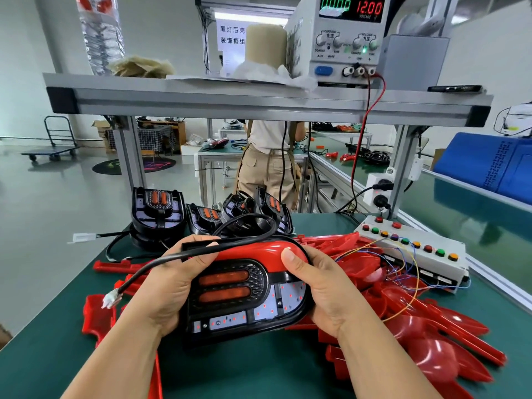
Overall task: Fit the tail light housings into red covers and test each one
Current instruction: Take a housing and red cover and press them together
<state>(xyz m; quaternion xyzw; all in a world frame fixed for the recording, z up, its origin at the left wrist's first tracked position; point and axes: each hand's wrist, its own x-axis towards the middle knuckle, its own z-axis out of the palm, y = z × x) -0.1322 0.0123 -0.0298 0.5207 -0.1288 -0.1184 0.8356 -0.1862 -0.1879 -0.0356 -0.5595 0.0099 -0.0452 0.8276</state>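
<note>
The tail light housing (pixel 239 295) is held above the green bench mat (pixel 259 370), directly in front of the person, lens face up. A red cover (pixel 259 250) wraps its upper edge and right end. The left hand (pixel 169 286) grips the left side with fingers curled round the edge. The right hand (pixel 319 286) clamps the right end, its thumb pressing down on the cover's corner. This opposed grip appears intended to squeeze the housing fully into the cover.

The housing's black cable (pixel 178 256) runs over the left hand, and its white connector (pixel 110 300) hangs free, plugged into nothing. Testing therefore appears not yet begun. The power supply (pixel 345 38) on the shelf reads 12.00 volts with zero current, consistent with no load.

The button test box (pixel 414 254) lies at right, within reach. Loose red covers (pixel 431 326) are heaped beside it, and unfitted housings (pixel 158 208) stand behind, so much of the batch seems outstanding.
</note>
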